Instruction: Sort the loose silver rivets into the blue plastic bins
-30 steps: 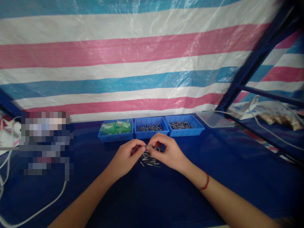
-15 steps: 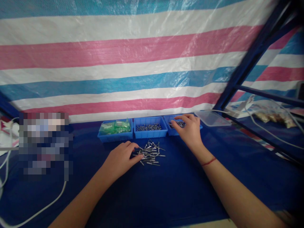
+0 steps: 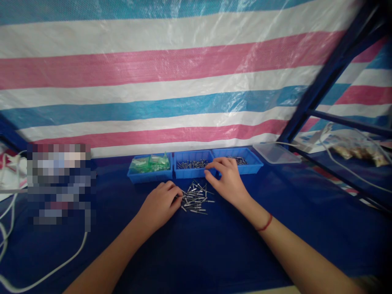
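Observation:
A loose pile of small metal rivets (image 3: 196, 197) lies on the blue table cloth in front of me. My left hand (image 3: 159, 203) rests on the cloth at the pile's left edge, fingers curled and pinching at the rivets. My right hand (image 3: 226, 179) hovers just right of the pile, by the front wall of the middle blue tray (image 3: 193, 173), fingers bent and apart, nothing visible in them. A red string circles my right wrist. The right blue tray (image 3: 251, 166) holds dark metal pieces; the left blue tray (image 3: 147, 176) holds green plastic bags.
A clear plastic lid (image 3: 277, 153) lies right of the trays. A striped tarp (image 3: 171, 81) hangs behind the table. A dark blue metal frame (image 3: 321, 81) stands at the right, with bags and white cables behind it. A white cable (image 3: 45, 273) runs along the left.
My hands held a rivet together over the pile; my right hand then reached into the right tray and has come back toward the pile. My left hand dropped to the pile's left edge.

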A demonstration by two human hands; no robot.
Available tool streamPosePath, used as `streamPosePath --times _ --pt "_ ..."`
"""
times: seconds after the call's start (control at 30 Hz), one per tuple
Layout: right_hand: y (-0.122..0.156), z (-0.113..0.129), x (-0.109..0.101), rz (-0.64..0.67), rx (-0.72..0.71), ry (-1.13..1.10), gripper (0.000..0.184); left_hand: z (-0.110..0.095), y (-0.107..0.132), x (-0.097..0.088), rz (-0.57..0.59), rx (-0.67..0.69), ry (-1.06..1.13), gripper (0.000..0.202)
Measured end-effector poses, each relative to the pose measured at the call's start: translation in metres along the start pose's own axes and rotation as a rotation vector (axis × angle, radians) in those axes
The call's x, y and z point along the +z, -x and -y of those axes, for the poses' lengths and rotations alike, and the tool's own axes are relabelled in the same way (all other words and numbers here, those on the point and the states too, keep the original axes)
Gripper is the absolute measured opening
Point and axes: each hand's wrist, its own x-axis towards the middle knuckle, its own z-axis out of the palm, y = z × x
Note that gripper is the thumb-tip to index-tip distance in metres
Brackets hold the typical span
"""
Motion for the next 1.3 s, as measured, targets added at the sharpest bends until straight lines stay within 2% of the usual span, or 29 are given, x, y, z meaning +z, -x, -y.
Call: streamPosePath --times 0.1,0.2,0.37,0.5,0.6,0.83,1.1,1.3 --pt "0.002 0.01 -0.001 0.064 -0.04 -0.056 0.012 -0.001 -0.002 0.002 -0.079 0.01 0.073 0.017" --pt "0.004 0.021 -0.003 0.167 -0.124 -0.169 0.01 -0.003 -0.004 0.004 -0.139 -0.053 0.283 0.013" --pt "0.01 0.035 -0.001 0.34 -0.185 -0.411 0.01 -0.007 -0.007 0.01 -0.167 -0.141 0.749 0.016" --pt "0.011 0.038 0.001 0.375 -0.161 -0.543 0.008 -0.008 -0.009 0.015 -0.164 -0.163 0.951 0.016" --pt "0.01 0.037 0.002 0.354 -0.102 -0.594 0.01 -0.007 -0.008 0.015 -0.175 -0.18 0.955 0.015" --pt "0.009 0.035 0.001 0.279 0.043 -0.655 0.006 -0.01 -0.005 0.012 -0.153 -0.161 0.752 0.019" --pt "0.008 0.036 0.0 0.286 0.058 -0.698 0.009 -0.014 -0.006 0.011 -0.112 -0.03 0.612 0.024" --pt "0.009 0.037 -0.001 0.289 0.067 -0.698 0.009 -0.013 -0.005 0.012 -0.112 -0.017 0.586 0.025"
